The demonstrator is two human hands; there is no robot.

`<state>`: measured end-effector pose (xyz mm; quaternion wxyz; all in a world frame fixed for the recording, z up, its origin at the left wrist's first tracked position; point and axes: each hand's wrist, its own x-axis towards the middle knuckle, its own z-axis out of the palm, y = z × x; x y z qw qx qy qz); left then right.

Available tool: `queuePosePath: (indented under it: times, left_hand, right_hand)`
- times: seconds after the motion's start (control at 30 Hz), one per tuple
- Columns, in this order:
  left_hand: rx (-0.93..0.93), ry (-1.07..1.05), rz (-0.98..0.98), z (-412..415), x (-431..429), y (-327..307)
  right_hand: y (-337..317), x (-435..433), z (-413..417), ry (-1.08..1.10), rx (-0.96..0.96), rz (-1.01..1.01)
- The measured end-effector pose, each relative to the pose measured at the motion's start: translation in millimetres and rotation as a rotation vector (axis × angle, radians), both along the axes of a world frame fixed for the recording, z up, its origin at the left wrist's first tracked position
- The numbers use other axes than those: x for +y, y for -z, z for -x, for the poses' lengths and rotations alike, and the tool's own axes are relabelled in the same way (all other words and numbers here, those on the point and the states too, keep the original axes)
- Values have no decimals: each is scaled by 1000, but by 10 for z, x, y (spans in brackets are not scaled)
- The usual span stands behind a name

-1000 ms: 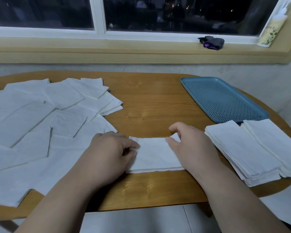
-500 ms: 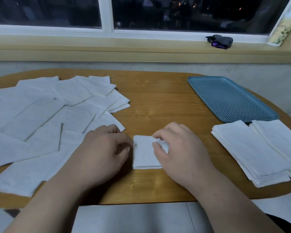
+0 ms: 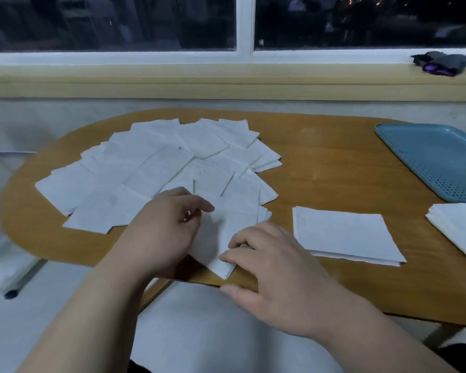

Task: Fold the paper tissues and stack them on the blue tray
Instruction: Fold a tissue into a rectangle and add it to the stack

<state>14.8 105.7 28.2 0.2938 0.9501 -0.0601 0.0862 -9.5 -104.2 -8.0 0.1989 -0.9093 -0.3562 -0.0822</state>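
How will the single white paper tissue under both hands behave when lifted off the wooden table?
The white paper tissue looks like one thin sheet, so it will probably droop limply. It seems very light, likely sliding easily on the smooth wooden table. With the right hand resting on it, a sharp tug might tear it.

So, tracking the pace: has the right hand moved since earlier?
Yes: the right hand went left, off the folded tissue, onto a loose tissue by the pile.

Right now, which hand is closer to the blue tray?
The right hand. It sits on a tissue near the table's front edge, with the blue tray off to its right. The left hand holds that tissue farther left.
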Motion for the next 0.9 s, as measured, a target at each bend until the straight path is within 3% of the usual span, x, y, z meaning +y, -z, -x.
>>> queuePosePath:
  times: [0.3,0.6,0.8,0.9]
  left_hand:
    - [22,-8,-8,127,129,-14]
    - [33,17,-20,124,85,-10]
    - [28,171,3,145,103,2]
    - [-36,240,-96,140,81,16]
  right_hand:
    - [33,13,-110,177,-2,-53]
    - [45,-36,-170,200,3,-38]
    - [-115,-169,-146,296,-4,-271]
    - [-220,-283,-97,312,8,-397]
